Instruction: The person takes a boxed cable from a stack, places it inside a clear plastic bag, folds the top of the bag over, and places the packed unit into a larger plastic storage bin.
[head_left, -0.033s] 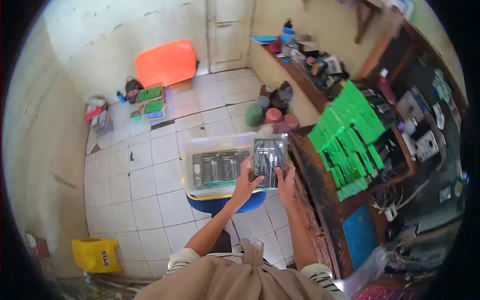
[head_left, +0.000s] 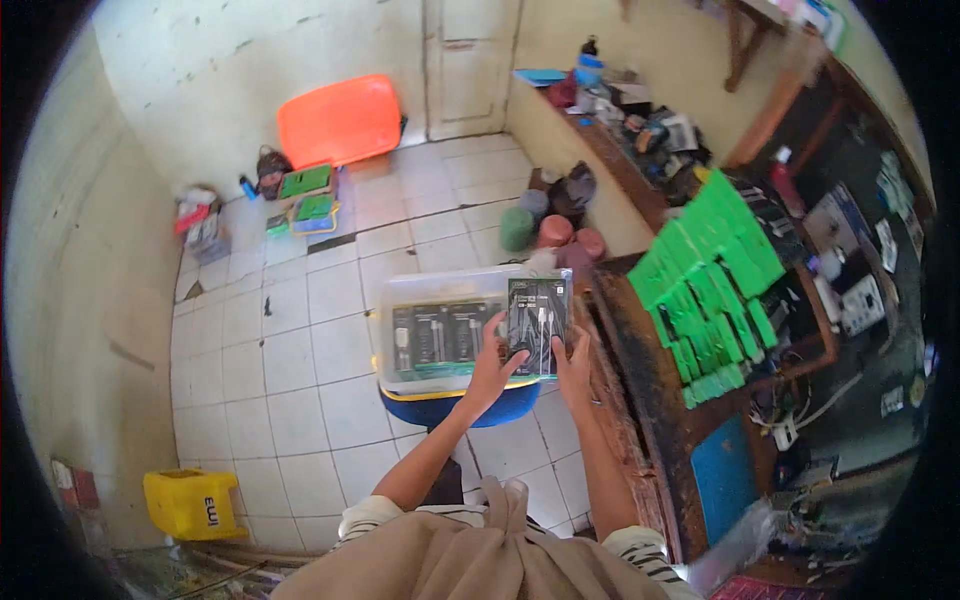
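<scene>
"Where was the packet, and what was each hand doing?"

"The packet (head_left: 537,308) was just right of the middle of the frame, its dark front turned up toward me, hiding part of the right end of the clear plastic box (head_left: 388,345). My left hand (head_left: 490,372) grasped its lower left edge and my right hand (head_left: 573,372) its lower right — neither was free."

"How did it seem likely to handle?"

"Light, I judged, and fairly stiff, since it looked flat between two edge grips. Its face looked glossy, so a loose pinch might have let it slide. A hard squeeze in the middle could have creased it."

"Best place to hold it?"

"Low on the two side edges, I thought — thumbs on the front, as mine were. More dark packets (head_left: 432,338) lay in the box, left of mine, and beneath it was what looked like a blue seat (head_left: 510,408)."
</scene>
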